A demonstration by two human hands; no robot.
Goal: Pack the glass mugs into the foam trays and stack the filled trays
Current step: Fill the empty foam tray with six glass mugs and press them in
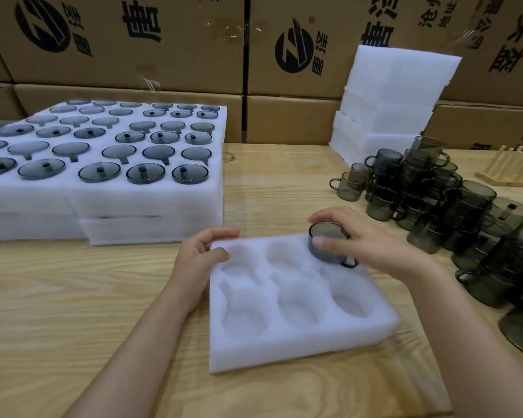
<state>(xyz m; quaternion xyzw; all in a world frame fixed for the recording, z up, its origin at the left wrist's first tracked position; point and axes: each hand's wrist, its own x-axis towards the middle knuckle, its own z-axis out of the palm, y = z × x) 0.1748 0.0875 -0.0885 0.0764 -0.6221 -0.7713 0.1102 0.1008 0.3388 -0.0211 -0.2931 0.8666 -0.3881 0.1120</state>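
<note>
Cardboard cartons (133,40) wall the wooden bench (103,297) where the left hand (200,254) grips the far-left corner of the foam tray (284,351) and the right hand (360,239) holds a smoky glass mug (329,245) at that tray's far-right pocket, best pressed down squarely, handle in its notch.

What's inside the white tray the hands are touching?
One glass mug sits in the far right hole of the tray, gripped by the right hand. The other five holes are empty. Its bottom is hidden in the foam.
</note>
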